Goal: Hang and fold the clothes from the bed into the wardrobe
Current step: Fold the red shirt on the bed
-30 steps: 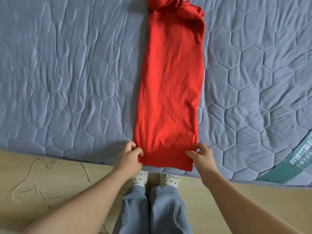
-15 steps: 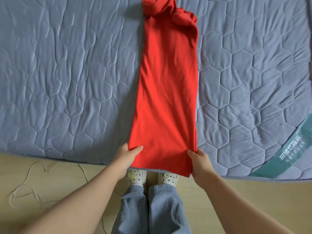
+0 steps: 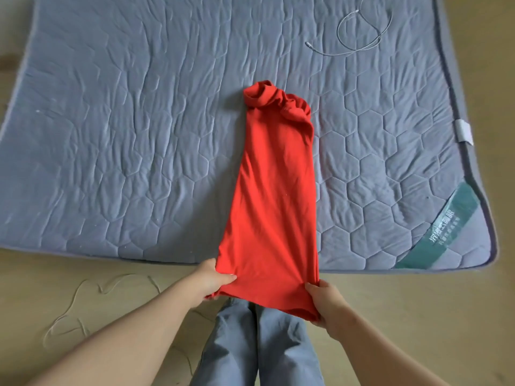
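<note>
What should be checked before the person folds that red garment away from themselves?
1. Left hand grips one near corner of the red garment: ok.
2. Right hand grips the other near corner: ok.
3. Garment smooth along its length: not ok, the far end is bunched.
4. White cable apart from the garment on the mattress: ok.
5. Wardrobe ready to receive it: cannot tell, it is out of view.

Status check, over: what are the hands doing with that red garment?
Left hand, right hand: each gripping a hem corner. Red garment folded long, near end held past mattress edge. Cable far off, nothing in the way.
</note>
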Demonstrator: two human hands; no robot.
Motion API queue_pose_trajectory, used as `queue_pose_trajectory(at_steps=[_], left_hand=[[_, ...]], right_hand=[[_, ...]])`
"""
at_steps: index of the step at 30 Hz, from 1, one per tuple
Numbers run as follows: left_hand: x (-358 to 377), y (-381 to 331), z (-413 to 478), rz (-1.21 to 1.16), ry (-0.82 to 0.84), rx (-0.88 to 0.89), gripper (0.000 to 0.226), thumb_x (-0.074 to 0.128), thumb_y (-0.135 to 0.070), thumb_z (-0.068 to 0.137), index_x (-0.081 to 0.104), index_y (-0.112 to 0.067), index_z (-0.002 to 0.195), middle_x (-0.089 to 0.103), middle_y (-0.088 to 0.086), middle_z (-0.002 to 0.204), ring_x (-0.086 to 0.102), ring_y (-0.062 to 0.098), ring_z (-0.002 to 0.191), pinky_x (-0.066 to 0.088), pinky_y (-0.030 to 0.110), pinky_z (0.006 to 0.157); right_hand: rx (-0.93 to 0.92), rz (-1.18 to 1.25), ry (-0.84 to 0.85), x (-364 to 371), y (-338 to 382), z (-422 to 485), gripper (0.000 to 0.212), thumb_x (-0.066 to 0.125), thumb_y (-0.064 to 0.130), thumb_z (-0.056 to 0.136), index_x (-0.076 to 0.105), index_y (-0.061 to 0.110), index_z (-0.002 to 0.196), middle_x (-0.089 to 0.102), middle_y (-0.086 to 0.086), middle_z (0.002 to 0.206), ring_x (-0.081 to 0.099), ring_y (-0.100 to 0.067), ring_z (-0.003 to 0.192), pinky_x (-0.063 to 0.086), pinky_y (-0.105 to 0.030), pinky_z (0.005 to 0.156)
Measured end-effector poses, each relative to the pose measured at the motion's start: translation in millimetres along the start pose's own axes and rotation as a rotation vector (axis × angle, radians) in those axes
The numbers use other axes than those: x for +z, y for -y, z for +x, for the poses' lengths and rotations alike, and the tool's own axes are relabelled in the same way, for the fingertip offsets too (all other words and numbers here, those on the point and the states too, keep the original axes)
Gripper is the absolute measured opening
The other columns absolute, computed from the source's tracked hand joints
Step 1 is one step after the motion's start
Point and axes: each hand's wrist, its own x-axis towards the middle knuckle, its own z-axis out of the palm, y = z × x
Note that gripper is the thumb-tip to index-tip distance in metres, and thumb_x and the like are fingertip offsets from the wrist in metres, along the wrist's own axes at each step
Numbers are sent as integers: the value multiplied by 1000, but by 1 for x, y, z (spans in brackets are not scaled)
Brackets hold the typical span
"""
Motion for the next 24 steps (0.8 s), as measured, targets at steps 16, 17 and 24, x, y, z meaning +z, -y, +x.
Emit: queue_pose_trajectory(at_steps=[16,17,24], left_hand=[[-4,74,-133,45,20,-137,21,65,-7,83,53,-14,99,55,4,72,43,15,56,29,20,49],[-4,70,-130,-2,-11,-114,29,65,-6,83,50,-17,105,56,5,75,43,15,56,28,20,48],[-14,-29,-76,-323,-62,39,26,53,-3,86,62,-23,100,52,4,70,43,14,55,29,13,32]], right_hand=[[166,11,72,1,-90,-138,6,45,15,95,49,12,98,50,-9,79,48,-19,63,40,-20,38],[165,66,70,1,-85,-136,7,46,15,94,49,11,99,50,-9,77,49,-20,61,39,-18,34],[62,555,72,-2,13,-102,10,51,13,89,53,11,80,59,-4,43,55,-13,31,40,-15,31]])
